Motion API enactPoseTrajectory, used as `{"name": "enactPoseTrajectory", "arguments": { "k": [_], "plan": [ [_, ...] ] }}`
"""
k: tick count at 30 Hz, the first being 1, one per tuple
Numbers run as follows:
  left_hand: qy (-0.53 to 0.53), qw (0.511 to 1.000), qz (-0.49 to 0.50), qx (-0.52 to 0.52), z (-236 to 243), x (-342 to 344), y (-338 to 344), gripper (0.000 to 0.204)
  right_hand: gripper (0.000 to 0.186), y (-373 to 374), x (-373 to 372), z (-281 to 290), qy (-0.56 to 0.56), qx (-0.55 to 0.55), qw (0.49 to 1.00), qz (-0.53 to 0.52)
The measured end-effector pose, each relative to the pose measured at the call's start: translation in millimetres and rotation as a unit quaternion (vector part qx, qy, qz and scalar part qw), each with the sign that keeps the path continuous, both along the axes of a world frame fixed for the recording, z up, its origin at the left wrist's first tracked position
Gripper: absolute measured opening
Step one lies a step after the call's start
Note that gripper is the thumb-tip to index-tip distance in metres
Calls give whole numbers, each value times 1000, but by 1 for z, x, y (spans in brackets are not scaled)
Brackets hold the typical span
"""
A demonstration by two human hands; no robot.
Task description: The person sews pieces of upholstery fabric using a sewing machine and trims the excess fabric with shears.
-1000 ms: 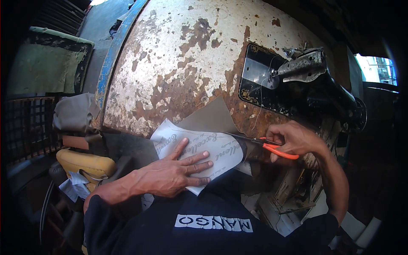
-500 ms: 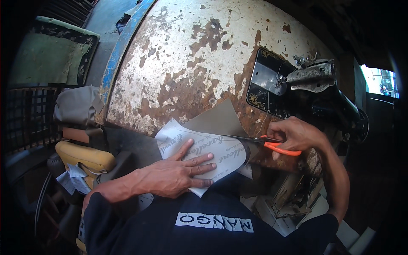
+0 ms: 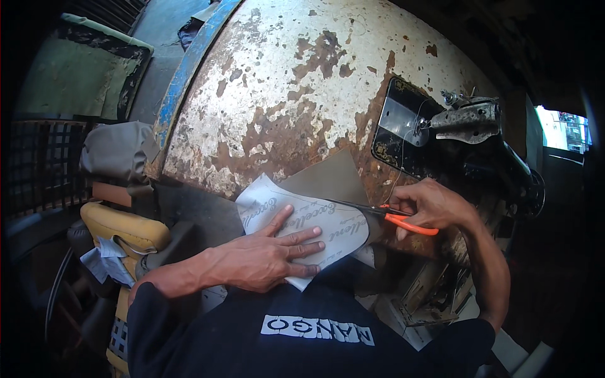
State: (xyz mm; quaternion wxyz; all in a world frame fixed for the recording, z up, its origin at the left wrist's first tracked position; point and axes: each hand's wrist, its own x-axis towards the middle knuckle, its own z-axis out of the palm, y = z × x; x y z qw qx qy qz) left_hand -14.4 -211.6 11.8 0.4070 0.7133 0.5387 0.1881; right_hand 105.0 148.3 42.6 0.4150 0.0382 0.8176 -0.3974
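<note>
A white-backed sheet [image 3: 340, 230] with grey printed script lies at the table's near edge and partly over my lap. My left hand [image 3: 261, 258] rests flat on it, fingers spread, holding nothing. Orange-handled scissors [image 3: 413, 225] are in my right hand [image 3: 435, 203], fingers wrapped round the handles. Their dark blades point left along the sheet's upper right edge, where a drawn line runs. Above that edge spreads a grey-brown piece of material [image 3: 337, 176], its smooth side showing. I cannot tell how far apart the blades are.
The worn table [image 3: 252, 75] has peeling white paint and a blue edge strip [image 3: 189, 69]. A black sewing machine [image 3: 466, 123] stands at the right, a loose thread hanging from it. To my left are a yellow padded piece [image 3: 126, 227] and a grey covered cushion [image 3: 116, 151].
My right hand and the scissors have moved a little left relative to the sheet. My left hand stays flat in the same place on it. The whole view has shifted slightly.
</note>
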Motion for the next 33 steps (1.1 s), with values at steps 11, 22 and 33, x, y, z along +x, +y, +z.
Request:
{"name": "enactPoseTrajectory", "arguments": {
  "k": [11,22,33],
  "plan": [
    [-1,1000,9,29,-5,3,0,51,54,-17,0,6,15,-8,1000,-26],
    [-5,999,14,38,-6,3,-1,50,59,-36,5,3,85,-31,995,-53],
    [-4,998,25,53,-10,4,-6,51,57,-48,-4,7,42,13,999,-30]
  ]
}}
